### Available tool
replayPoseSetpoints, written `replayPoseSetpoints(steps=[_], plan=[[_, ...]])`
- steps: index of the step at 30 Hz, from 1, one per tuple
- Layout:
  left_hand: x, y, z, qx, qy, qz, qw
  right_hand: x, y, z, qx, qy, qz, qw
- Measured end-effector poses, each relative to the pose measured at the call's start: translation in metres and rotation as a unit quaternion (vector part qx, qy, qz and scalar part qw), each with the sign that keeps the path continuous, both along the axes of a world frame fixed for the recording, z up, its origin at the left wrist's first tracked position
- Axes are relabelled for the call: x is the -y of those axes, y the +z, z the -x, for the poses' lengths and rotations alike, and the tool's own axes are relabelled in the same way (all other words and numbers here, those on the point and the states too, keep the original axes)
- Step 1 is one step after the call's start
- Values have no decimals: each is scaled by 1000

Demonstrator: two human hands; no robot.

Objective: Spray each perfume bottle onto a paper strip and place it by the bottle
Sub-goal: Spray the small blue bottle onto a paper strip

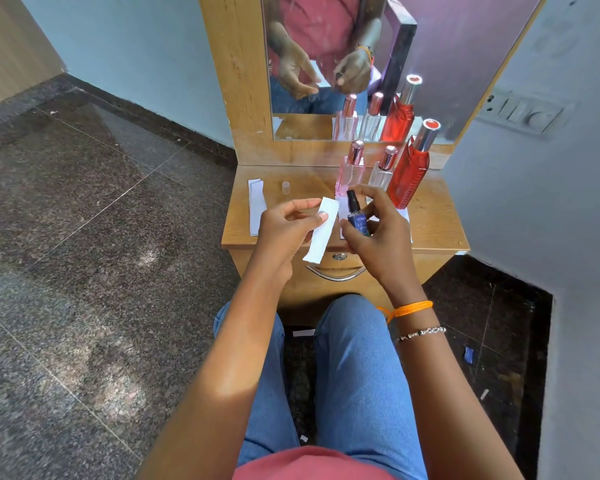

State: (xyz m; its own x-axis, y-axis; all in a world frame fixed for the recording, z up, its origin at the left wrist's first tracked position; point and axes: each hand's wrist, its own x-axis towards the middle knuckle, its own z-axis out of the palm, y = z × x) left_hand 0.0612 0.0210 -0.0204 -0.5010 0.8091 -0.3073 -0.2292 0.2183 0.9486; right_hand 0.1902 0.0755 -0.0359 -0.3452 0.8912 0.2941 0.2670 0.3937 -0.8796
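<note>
My right hand (378,230) grips a small dark blue perfume bottle (358,223) with a black spray head, index finger on top of the nozzle. My left hand (288,226) pinches a white paper strip (321,237) just left of the bottle, over the front edge of the wooden dresser top (433,223). At the back stand a pink bottle (350,171), a clear bottle (383,171) and a tall red bottle (409,174). White strips lie in front of them, partly hidden by my hands.
Spare paper strips (256,206) lie at the dresser's left side, with a small clear cap (285,187) beside them. A mirror (343,64) stands behind the bottles. A drawer handle (336,273) is below. My knees are under the dresser; paper scraps lie on the floor.
</note>
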Motion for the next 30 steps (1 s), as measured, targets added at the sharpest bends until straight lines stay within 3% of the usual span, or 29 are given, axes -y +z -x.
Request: replayPoseSetpoints(steps=[5, 12, 30], plan=[[1, 0, -3, 18, 0, 1, 1000, 2, -1, -1, 69, 3, -99, 993], [1, -5, -7, -5, -14, 3, 1000, 4, 3, 0, 134, -3, -119, 984], [-1, -12, -11, -7, -39, 8, 999, 5, -1, -3, 120, 4, -83, 989]])
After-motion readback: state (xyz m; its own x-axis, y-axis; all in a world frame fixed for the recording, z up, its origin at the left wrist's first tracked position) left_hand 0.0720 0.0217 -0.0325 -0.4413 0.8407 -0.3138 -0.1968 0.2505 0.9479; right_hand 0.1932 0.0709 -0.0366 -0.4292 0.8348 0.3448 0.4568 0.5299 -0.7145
